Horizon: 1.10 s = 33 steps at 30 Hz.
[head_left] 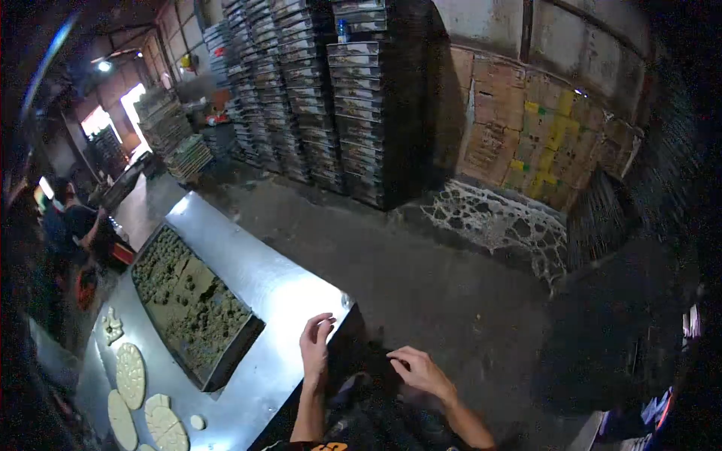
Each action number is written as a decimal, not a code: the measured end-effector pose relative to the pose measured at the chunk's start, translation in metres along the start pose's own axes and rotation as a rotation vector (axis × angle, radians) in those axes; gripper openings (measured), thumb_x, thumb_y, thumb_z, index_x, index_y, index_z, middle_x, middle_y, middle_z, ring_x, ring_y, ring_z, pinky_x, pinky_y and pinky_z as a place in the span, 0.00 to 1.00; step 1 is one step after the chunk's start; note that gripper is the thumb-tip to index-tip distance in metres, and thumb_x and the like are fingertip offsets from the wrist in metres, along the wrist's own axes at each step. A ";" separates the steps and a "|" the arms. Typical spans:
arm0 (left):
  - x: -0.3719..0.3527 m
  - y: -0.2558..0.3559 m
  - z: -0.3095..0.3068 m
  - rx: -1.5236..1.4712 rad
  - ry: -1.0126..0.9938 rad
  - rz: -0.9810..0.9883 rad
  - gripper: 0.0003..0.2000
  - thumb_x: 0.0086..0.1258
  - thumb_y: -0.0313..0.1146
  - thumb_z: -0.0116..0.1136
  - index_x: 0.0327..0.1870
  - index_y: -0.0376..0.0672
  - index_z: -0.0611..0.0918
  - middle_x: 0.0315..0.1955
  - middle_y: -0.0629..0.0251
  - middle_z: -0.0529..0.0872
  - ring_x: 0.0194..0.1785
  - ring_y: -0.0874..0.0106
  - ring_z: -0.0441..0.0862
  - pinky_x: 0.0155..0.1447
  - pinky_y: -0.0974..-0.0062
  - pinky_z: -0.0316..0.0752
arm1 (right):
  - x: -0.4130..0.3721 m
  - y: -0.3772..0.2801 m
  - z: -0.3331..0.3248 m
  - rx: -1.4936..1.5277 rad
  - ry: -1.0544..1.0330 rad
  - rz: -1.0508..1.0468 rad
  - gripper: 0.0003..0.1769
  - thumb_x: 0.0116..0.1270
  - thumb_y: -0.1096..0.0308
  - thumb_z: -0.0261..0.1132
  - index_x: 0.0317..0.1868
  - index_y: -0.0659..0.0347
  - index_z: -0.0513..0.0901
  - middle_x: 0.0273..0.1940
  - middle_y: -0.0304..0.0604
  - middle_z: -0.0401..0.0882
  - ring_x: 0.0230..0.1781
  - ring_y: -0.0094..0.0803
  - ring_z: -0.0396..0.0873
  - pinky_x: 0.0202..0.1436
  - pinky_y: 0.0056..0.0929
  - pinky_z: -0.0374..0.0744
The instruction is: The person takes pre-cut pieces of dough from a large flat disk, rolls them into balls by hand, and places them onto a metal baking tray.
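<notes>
My left hand [316, 349] is raised over the right end of a shiny metal table [282, 301], fingers curved and apart, with nothing in it. To the right, my right hand [418, 370] hangs over the dark floor past the table edge, its fingers loosely bent and empty. On the table lies a dark tray [233, 359] full of greenish-brown crumbly lumps [199, 308]. Pale flat oval pieces [130, 376] and a small round one [197, 422] lie at the table's near left.
Tall stacks of trays [357, 113] stand behind the table. Flattened cardboard [492, 128] covers the wall at the right, above a pale net-like patch [496, 218] on the floor. A person [79, 222] is at the far left beyond the table.
</notes>
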<state>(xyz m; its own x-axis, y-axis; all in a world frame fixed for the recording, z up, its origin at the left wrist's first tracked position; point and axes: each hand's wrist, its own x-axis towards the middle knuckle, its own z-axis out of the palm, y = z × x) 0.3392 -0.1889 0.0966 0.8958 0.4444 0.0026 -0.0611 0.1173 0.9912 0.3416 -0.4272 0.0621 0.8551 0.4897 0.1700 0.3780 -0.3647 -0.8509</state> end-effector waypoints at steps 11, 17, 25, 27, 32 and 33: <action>0.199 -0.063 0.154 -0.042 -0.182 0.062 0.09 0.72 0.32 0.57 0.48 0.37 0.81 0.45 0.66 0.84 0.51 0.76 0.79 0.59 0.76 0.71 | 0.130 0.129 -0.093 0.040 -0.195 0.254 0.17 0.68 0.61 0.63 0.52 0.61 0.82 0.42 0.50 0.82 0.43 0.42 0.82 0.47 0.35 0.79; 0.344 -0.062 0.214 -0.086 -0.122 0.055 0.10 0.71 0.33 0.59 0.48 0.38 0.81 0.44 0.66 0.85 0.51 0.76 0.79 0.59 0.76 0.70 | 0.273 0.187 -0.170 -0.377 -0.326 0.139 0.20 0.69 0.59 0.61 0.55 0.64 0.80 0.44 0.54 0.80 0.42 0.46 0.81 0.48 0.37 0.79; 0.496 -0.001 0.249 0.030 -0.093 0.200 0.10 0.72 0.32 0.58 0.49 0.37 0.80 0.45 0.67 0.83 0.49 0.77 0.79 0.57 0.78 0.72 | 0.416 0.236 -0.230 -0.225 -0.307 0.308 0.20 0.68 0.57 0.61 0.53 0.61 0.80 0.45 0.57 0.81 0.47 0.52 0.80 0.52 0.43 0.78; 0.530 0.002 0.250 0.051 -0.054 0.213 0.10 0.72 0.32 0.58 0.49 0.37 0.80 0.44 0.68 0.83 0.49 0.77 0.79 0.56 0.78 0.72 | 0.444 0.278 -0.231 -0.197 -0.356 0.237 0.20 0.67 0.56 0.61 0.54 0.60 0.80 0.44 0.56 0.82 0.46 0.51 0.80 0.52 0.43 0.78; 0.632 0.015 0.271 0.109 0.036 0.328 0.09 0.72 0.29 0.57 0.49 0.37 0.80 0.45 0.67 0.83 0.50 0.77 0.79 0.58 0.78 0.71 | 0.555 0.348 -0.255 -0.166 -0.468 0.217 0.20 0.65 0.53 0.62 0.47 0.60 0.83 0.42 0.55 0.82 0.43 0.51 0.81 0.50 0.43 0.78; 0.655 0.018 0.280 0.057 0.055 0.352 0.09 0.72 0.29 0.57 0.49 0.36 0.80 0.45 0.67 0.83 0.50 0.77 0.79 0.58 0.78 0.71 | 0.581 0.358 -0.265 -0.168 -0.469 0.206 0.20 0.65 0.53 0.62 0.47 0.60 0.83 0.42 0.55 0.82 0.43 0.51 0.81 0.50 0.43 0.78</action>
<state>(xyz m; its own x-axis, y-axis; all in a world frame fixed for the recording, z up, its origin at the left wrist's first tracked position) 1.0482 -0.1442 0.1534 0.7988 0.4964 0.3399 -0.3362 -0.1003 0.9364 1.0682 -0.4831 -0.0119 0.6816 0.6822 -0.2649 0.3041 -0.5933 -0.7454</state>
